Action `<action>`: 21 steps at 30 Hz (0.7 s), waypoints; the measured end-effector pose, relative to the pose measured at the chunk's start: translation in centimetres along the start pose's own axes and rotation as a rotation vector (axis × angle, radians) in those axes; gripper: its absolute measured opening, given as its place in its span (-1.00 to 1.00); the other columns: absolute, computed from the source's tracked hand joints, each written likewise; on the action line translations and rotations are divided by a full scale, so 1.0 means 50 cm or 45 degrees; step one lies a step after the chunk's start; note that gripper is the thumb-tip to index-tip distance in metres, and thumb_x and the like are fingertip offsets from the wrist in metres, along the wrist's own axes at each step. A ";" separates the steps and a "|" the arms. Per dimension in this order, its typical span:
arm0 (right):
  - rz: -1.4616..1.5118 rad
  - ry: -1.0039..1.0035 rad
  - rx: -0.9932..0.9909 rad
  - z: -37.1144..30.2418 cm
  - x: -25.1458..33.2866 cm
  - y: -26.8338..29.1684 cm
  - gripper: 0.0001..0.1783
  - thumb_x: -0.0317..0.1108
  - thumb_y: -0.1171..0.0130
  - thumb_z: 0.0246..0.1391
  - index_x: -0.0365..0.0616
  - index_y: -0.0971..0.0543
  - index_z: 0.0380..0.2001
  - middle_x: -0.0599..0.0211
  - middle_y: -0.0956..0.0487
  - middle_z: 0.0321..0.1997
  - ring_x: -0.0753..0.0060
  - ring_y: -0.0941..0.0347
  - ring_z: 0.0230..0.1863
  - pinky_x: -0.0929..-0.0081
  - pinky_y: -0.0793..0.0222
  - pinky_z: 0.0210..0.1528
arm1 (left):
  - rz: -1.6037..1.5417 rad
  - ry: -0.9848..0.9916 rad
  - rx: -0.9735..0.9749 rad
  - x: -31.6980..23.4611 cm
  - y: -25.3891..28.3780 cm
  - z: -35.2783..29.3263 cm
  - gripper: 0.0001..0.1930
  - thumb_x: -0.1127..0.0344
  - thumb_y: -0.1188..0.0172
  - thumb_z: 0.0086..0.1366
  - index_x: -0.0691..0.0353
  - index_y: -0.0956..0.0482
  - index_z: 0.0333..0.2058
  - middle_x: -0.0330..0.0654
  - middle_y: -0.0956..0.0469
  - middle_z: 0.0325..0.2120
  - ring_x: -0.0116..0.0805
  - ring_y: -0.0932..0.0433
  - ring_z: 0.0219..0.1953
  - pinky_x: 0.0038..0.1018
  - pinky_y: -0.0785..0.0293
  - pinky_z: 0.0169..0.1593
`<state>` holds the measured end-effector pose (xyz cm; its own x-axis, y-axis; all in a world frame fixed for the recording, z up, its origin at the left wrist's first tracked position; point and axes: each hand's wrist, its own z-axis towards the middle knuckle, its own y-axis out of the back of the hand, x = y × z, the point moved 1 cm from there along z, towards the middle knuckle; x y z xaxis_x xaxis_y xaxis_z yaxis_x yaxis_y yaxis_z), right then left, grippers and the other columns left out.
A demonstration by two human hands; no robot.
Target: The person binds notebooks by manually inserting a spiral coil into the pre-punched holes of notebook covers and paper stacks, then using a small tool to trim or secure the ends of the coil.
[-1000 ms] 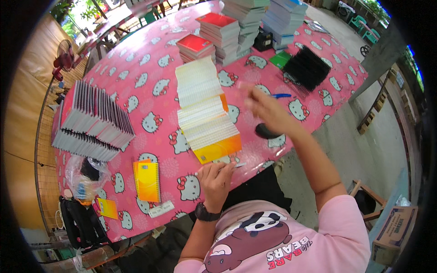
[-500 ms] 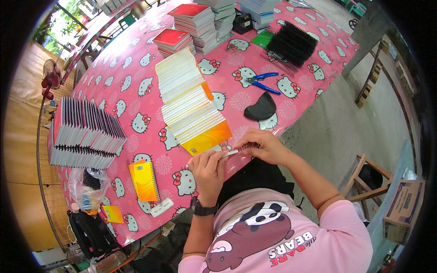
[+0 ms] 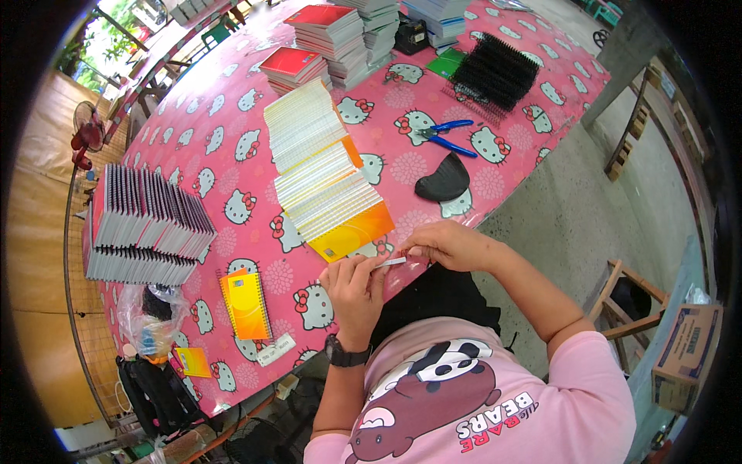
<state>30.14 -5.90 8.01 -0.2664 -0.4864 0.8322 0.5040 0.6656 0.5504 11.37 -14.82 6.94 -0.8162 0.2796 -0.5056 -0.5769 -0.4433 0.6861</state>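
Left hand (image 3: 352,284) closed, thumb and fingers pinching white strip (image 3: 393,261); looks like a thin book edge-on, can't be sure. Right hand (image 3: 444,246) fingertips drawn together at strip's right end; a small dark bit shows there, rest hidden, can't tell what it holds. Strip sits just off near end of row (image 3: 309,185), over table (image 3: 232,255) edge.

Risks: strip is so near the edge that a slack left pinch could drop it to the floor (image 3: 556,216). Uneven push from right fingertips could bend it or snag the dark bit. Left knuckles just beside row's near end; a nudge forward could knock the fanned books out of line.

Around: pad (image 3: 444,178) right of row's near half, pliers (image 3: 440,138) past it, both between right hand and the coils (image 3: 495,77), which lie right of row's far end. Straight reach that way would bump pad or pliers. Red stack (image 3: 290,63) at row's far end, blocks that side. Bound books (image 3: 151,220) well left of row; two yellow books (image 3: 247,305) left of its near end, label (image 3: 276,349) just below them.
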 end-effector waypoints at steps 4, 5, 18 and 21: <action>0.011 0.152 -0.083 -0.004 -0.005 -0.004 -0.77 -0.48 -0.09 0.05 -0.16 -0.51 -0.18 0.15 -0.51 -0.34 0.15 -0.47 -0.30 0.35 -0.37 -0.27 | -0.004 0.005 0.018 -0.003 0.001 0.004 -0.83 0.37 -0.32 -0.05 0.13 -0.59 -0.40 -0.25 -0.50 -0.45 -0.29 -0.42 -0.32 -0.38 -0.18 -0.18; 0.014 0.167 -0.073 -0.006 -0.010 -0.005 -0.78 -0.48 -0.08 0.06 -0.15 -0.51 -0.17 0.15 -0.51 -0.34 0.15 -0.47 -0.30 0.35 -0.37 -0.27 | -0.006 0.007 0.022 -0.003 0.000 0.004 -0.83 0.37 -0.32 -0.05 0.13 -0.58 -0.40 -0.25 -0.50 -0.45 -0.28 -0.42 -0.31 -0.37 -0.18 -0.18; 0.157 -0.162 0.045 0.004 0.031 0.003 -0.66 -0.53 -0.02 0.05 -0.12 -0.38 -0.05 0.09 -0.50 -0.31 0.10 -0.49 -0.29 0.36 -0.38 -0.25 | -0.032 -0.052 0.039 -0.026 -0.006 0.009 -0.75 0.34 -0.31 -0.07 0.13 -0.54 -0.34 -0.20 -0.48 -0.41 -0.20 -0.42 -0.28 -0.29 -0.20 -0.18; 0.069 -0.040 -0.053 0.008 0.027 -0.005 -0.64 -0.44 0.01 0.12 -0.08 -0.36 0.02 0.06 -0.51 -0.35 0.13 -0.50 -0.28 0.35 -0.38 -0.28 | -0.032 -0.022 0.043 -0.024 -0.010 0.005 -0.74 0.32 -0.32 -0.08 0.11 -0.55 -0.34 -0.23 -0.48 -0.41 -0.21 -0.42 -0.28 -0.31 -0.19 -0.18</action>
<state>29.33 -6.48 9.03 -0.2631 -0.4317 0.8628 0.5517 0.6664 0.5016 12.62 -14.74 7.33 -0.8017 0.3052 -0.5140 -0.5978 -0.4070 0.6906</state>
